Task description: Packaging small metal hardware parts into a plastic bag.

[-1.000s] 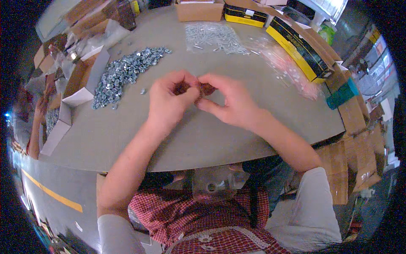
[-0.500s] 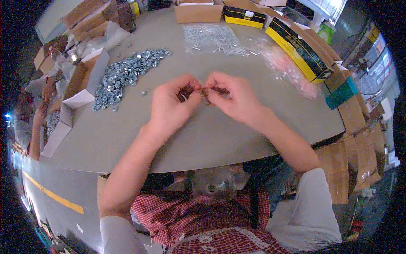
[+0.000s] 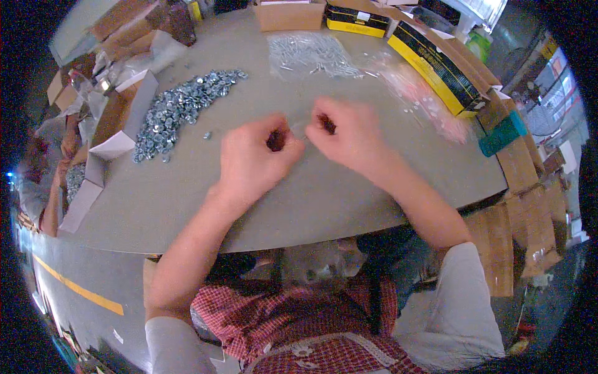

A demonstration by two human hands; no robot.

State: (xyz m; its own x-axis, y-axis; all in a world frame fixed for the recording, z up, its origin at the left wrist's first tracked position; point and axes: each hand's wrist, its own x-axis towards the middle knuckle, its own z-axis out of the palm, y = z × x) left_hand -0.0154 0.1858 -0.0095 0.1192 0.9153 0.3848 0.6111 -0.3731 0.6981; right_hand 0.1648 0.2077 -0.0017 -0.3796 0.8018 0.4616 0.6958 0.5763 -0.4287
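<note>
Above the middle of the grey table (image 3: 299, 206), my left hand (image 3: 252, 156) is closed, thumb and fingertips pressed together. My right hand (image 3: 349, 134) is curled the same way just to its right, blurred by motion. A small gap parts the two pinches, with a faint clear patch in it that could be thin plastic. Whatever the fingertips hold is too small or too blurred to name. Nearest my left hand, a loose heap of small round metal pieces (image 3: 171, 115) spreads over the table, with one stray piece beside it. Past my hands lies a clear plastic bag of screws (image 3: 311, 56).
Thin clear and pinkish plastic bags (image 3: 430, 103) lie at the right. Behind them stands a black and yellow box (image 3: 436, 68), with a green cylinder (image 3: 503, 134) at the table's right edge. Open cartons (image 3: 118, 118) line the left side, where another person's arm (image 3: 59, 181) shows.
My hands were touching at the fingertips and have come slightly apart. The right hand has shifted up and right, while the fingers of both have curled in more.
</note>
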